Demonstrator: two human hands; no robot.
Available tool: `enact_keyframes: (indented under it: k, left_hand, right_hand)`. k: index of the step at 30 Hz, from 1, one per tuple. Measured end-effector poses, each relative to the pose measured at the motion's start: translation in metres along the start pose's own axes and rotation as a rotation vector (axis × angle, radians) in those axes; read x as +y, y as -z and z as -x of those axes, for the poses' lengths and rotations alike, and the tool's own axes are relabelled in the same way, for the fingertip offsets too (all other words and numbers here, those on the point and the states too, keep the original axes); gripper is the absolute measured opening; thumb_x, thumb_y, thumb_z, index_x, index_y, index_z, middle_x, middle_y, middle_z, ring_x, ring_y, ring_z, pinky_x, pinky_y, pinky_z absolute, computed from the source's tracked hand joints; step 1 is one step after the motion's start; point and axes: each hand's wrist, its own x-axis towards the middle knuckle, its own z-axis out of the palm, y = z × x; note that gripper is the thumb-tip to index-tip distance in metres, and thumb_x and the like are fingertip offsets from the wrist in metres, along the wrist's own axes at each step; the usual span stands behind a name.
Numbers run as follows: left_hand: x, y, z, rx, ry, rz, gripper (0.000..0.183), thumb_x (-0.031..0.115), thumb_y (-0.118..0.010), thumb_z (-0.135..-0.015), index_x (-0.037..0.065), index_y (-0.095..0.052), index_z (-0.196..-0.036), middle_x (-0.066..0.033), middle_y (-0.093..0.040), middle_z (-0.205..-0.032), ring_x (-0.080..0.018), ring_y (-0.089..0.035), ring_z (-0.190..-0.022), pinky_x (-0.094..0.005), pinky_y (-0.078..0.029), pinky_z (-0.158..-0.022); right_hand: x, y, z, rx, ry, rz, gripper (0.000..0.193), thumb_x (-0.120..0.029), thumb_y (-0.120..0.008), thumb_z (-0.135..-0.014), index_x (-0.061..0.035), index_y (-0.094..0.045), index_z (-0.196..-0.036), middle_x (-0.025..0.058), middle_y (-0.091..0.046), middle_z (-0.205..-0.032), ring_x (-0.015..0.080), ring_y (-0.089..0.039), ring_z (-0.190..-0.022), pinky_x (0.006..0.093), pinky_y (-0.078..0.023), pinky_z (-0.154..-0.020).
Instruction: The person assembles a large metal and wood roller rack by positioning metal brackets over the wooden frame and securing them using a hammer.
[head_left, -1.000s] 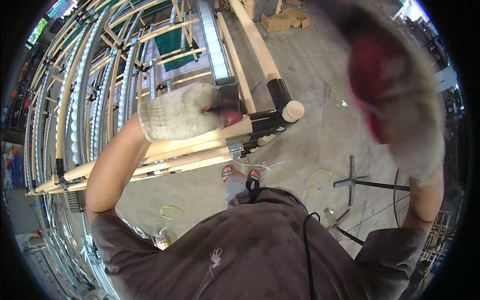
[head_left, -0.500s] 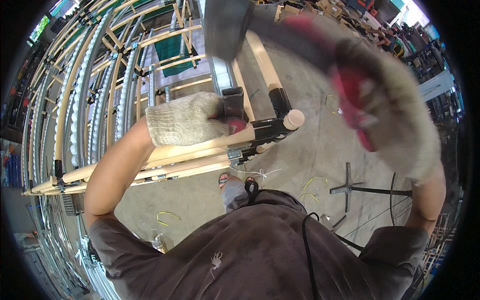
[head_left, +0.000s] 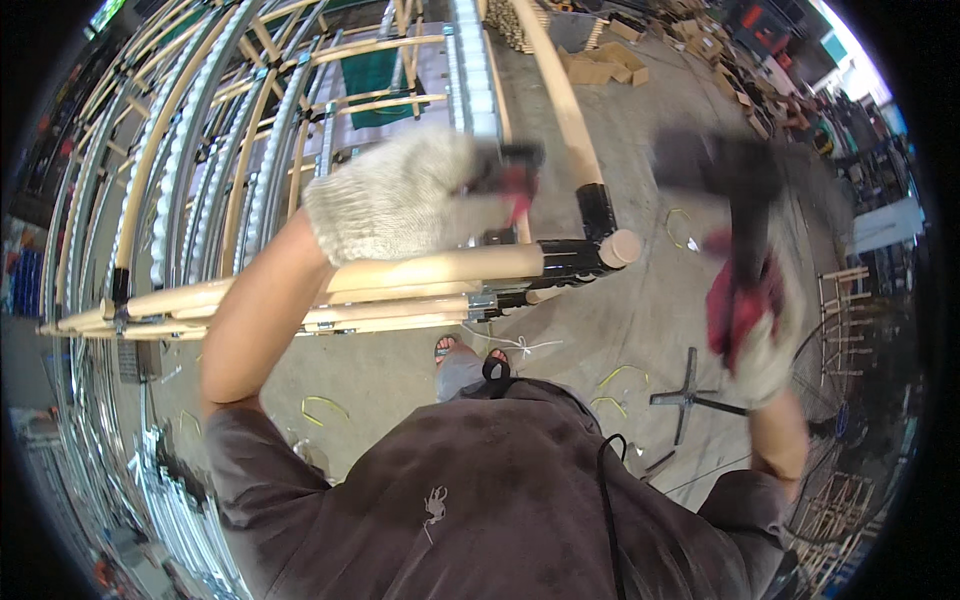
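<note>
My left hand (head_left: 390,205), in a cream knitted glove, is closed around a short dark square-looking piece (head_left: 512,158), blurred by motion. This hand is above a beige pipe (head_left: 440,270) at the near edge of a rack. A black joint (head_left: 575,258) clamps that pipe beside another beige pipe's capped end (head_left: 620,248). Out to the right, my right hand (head_left: 770,340), in a cream glove with red on the fingers, grips the dark handle of a hammer (head_left: 748,235). The hammer's bulky dark head is raised and smeared by motion, apart from the rack.
The rack's silver roller tracks (head_left: 475,80) and beige pipes fill the upper left. A black cross-shaped stand base (head_left: 688,396) is on the floor at right. Yellow straps (head_left: 625,375) lie nearby. Cardboard boxes (head_left: 605,65) stand at the back, and metal lengths (head_left: 190,500) lie lower left.
My right hand has swung the hammer away to the right, off from the rack corner. My left hand has shifted slightly up and right with the dark piece. The view has moved a little.
</note>
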Motion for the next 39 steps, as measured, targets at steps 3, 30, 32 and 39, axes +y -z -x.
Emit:
enact_keyframes:
  k: [3, 30, 32, 39]
  left_hand:
    - [0.011, -0.033, 0.048, 0.699, -0.122, 0.524, 0.029, 0.023, -0.061, -0.088, 0.001, -0.067, -0.106, -0.0138, -0.068, -0.084, -0.0244, -0.066, -0.075, -0.0360, -0.052, -0.071]
    - [-0.240, -0.182, -0.017, 0.142, 0.313, 0.468, 0.025, 0.024, -0.065, -0.087, 0.009, -0.068, -0.107, -0.0081, -0.066, -0.083, -0.0182, -0.063, -0.075, -0.0328, -0.052, -0.072]
    - [-0.239, -0.185, -0.020, 0.137, 0.313, 0.463, 0.025, 0.024, -0.065, -0.087, 0.009, -0.067, -0.107, -0.0081, -0.066, -0.083, -0.0182, -0.063, -0.075, -0.0327, -0.052, -0.072]
    - [-0.238, -0.186, -0.018, 0.158, 0.305, 0.459, 0.025, 0.024, -0.065, -0.087, 0.009, -0.067, -0.107, -0.0078, -0.066, -0.084, -0.0180, -0.063, -0.075, -0.0327, -0.052, -0.073]
  right_hand:
    - [0.070, -0.010, 0.089, 0.019, -0.062, -0.126, 0.047, -0.044, -0.049, -0.098, 0.0001, -0.054, -0.113, 0.0126, -0.062, -0.089, 0.0136, -0.053, -0.056, 0.0278, -0.043, -0.051]
    - [0.083, -0.223, 0.175, 0.239, -0.525, -0.036, 0.038, -0.024, -0.052, -0.099, -0.0028, -0.048, -0.130, -0.0006, -0.053, -0.076, 0.0071, -0.050, -0.059, 0.0240, -0.044, -0.053]
    - [0.087, -0.238, 0.169, 0.326, -0.376, 0.021, 0.037, -0.020, -0.053, -0.098, -0.0039, -0.049, -0.131, -0.0002, -0.054, -0.076, 0.0074, -0.051, -0.059, 0.0244, -0.045, -0.054]
    - [0.094, -0.260, 0.129, 0.168, -0.583, 0.359, 0.044, -0.020, -0.057, -0.089, -0.0090, -0.051, -0.131, 0.0243, -0.066, -0.087, 0.0449, -0.064, -0.081, 0.0476, -0.053, -0.069]
